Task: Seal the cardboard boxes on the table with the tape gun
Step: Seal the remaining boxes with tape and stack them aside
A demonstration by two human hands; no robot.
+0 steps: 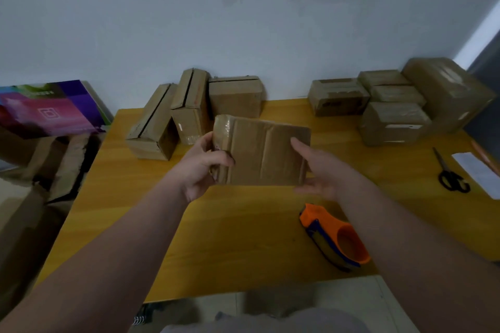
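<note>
Head view: cardboard box [265, 154] is held above the table [216, 224] — left end gripped by the left hand [201, 167], fingers hidden behind; right hand [322, 170] is spread nearly flat at the right corner, fingertips blurred. Tape gun [335, 238] is seen lying on the table by the right forearm — no hand on it.

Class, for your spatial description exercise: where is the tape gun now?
In the head view the tape gun lies on the table's front right, just below the right hand in the picture, left of the scissors.
</note>
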